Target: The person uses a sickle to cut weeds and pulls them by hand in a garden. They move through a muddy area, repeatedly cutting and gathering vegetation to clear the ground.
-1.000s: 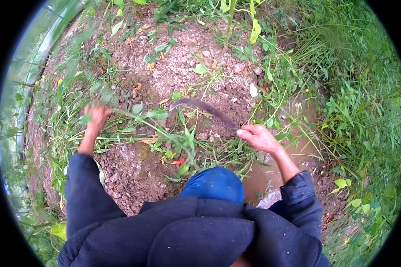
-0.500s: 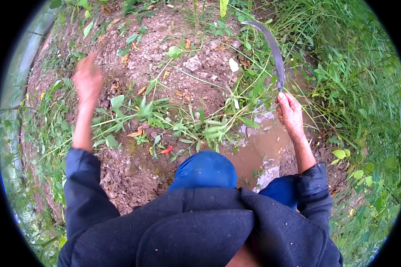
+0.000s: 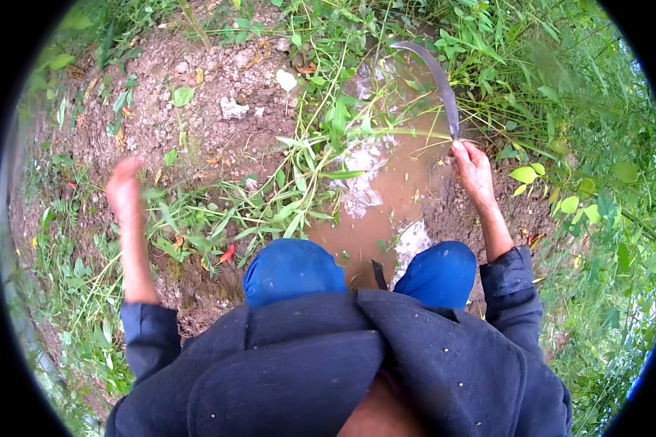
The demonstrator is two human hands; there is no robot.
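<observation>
"left hand [image 3: 125, 194]?"
"blurred; openness and grip were unclear. right hand [image 3: 474, 171] was closed round the sickle [image 3: 443, 86]."
"and that?"
"had swung off the weeds [image 3: 288, 210] to the puddle [image 3: 364, 233] edge; cutting seemed paused."

Bright, soft daylight is spread evenly over everything. White glare is thrown off the water [image 3: 375, 227]. Left of the water, the left hand [image 3: 125, 195] is blurred; far right of it, plants [image 3: 614, 156] are softened and bent by the fisheye.

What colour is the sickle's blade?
The blade is dark grey; it shows best in the head view.
</observation>
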